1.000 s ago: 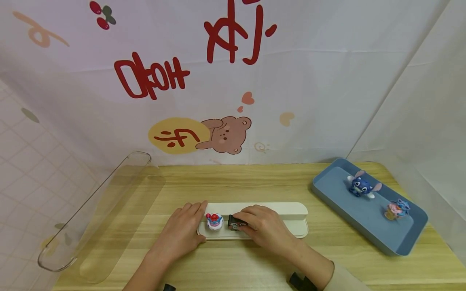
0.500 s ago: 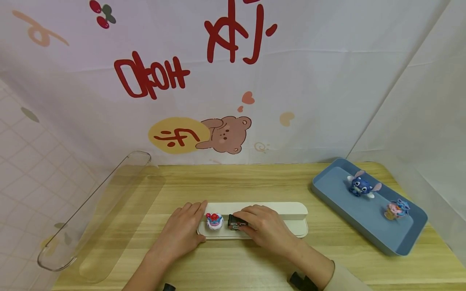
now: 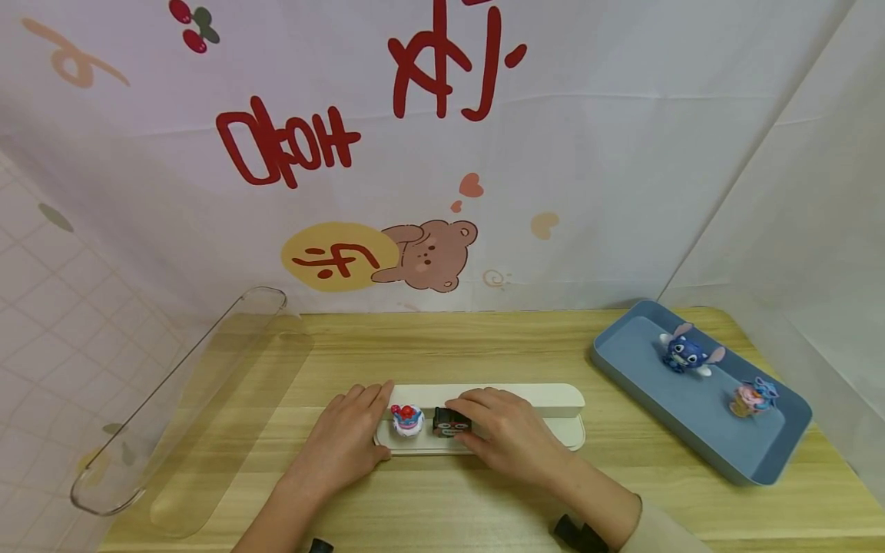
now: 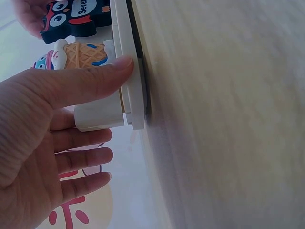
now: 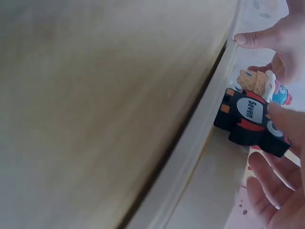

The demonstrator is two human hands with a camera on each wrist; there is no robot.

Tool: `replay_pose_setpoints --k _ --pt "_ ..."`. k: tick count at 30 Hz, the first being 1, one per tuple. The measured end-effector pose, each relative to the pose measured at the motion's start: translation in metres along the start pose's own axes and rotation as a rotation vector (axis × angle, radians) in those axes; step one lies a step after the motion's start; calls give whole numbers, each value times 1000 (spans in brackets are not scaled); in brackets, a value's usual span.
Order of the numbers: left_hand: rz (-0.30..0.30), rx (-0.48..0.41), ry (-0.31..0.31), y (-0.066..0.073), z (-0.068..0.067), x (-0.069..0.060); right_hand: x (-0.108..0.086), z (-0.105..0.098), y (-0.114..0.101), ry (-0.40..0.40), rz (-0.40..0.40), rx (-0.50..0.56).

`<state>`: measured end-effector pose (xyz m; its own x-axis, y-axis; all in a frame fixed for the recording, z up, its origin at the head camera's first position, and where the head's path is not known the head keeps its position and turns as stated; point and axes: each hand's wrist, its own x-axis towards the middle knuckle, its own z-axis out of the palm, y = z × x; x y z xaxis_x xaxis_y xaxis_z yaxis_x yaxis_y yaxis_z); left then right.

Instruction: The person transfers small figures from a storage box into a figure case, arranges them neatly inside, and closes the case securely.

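Observation:
A white two-level stand [image 3: 563, 434] lies on the table. My left hand [image 3: 348, 438] holds its left end, the thumb on the front edge [image 4: 136, 90] and the fingers behind. Next to it on the lower level stands an ice-cream figure [image 3: 407, 421] with a waffle-cone base [image 4: 85, 55]. Just right of that, upright, is a black owl-like figure [image 3: 451, 422] with "Seven" on its belly [image 5: 251, 110]. My right hand [image 3: 515, 436] pinches its upper part between thumb and fingers; the fingertips behind it are partly hidden.
At the right, a blue tray [image 3: 664, 399] holds a blue winged figure [image 3: 684, 355] and a pink-and-blue cone figure [image 3: 752, 399]. A clear, curved-ended holder [image 3: 214, 415] stands at the left. Behind the table hangs a printed white cloth [image 3: 608, 169].
My right hand has shifted very slightly to the right, and more of the black figure's face shows. The left hand and the stand have stayed where they were.

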<state>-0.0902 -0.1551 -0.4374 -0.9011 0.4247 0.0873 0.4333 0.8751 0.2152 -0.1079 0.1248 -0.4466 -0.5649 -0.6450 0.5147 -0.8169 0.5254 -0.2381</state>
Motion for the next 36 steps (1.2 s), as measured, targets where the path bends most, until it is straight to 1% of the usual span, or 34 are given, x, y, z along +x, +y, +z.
replay_pose_setpoints --k 7,15,21,28,36 --pt "-4 -2 0 0 -1 -1 -2 -19 2 52 0 17" --pt "5 18 0 0 -1 -1 -11 -45 14 140 22 -7" --pt "-2 15 -10 0 -1 -1 -23 -64 26 149 65 -30" --pt "-9 18 -20 0 -2 1 -36 -86 38 200 106 -83" --pt "-14 11 -34 2 -2 0 -52 -106 52 221 142 -78"
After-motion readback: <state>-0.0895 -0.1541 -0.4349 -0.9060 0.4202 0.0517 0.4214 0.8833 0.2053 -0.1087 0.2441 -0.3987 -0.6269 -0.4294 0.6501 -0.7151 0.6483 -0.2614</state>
